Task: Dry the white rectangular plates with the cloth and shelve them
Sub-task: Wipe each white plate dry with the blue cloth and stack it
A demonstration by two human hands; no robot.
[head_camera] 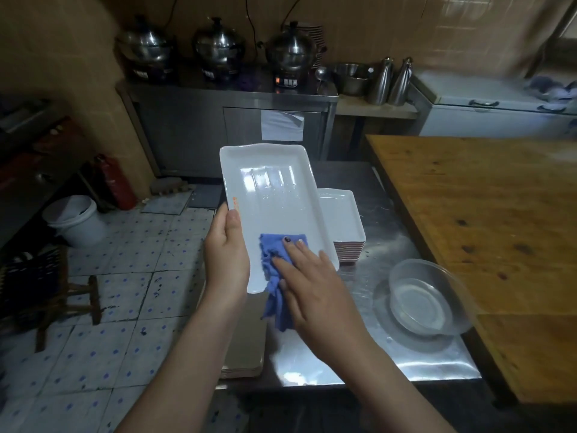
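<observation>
A white rectangular plate is held up over the steel counter's left edge, its inside facing me and shining with wet streaks. My left hand grips its left rim, thumb on top. My right hand presses a blue cloth flat against the plate's near end, fingers straight. Part of the cloth hangs below the plate. A stack of several white rectangular plates sits on the counter just behind and to the right.
A clear plastic bowl rests on the steel counter at right, beside a wooden worktop. Beige trays lie under my arms. A white bucket, a stool and a red extinguisher stand on the tiled floor.
</observation>
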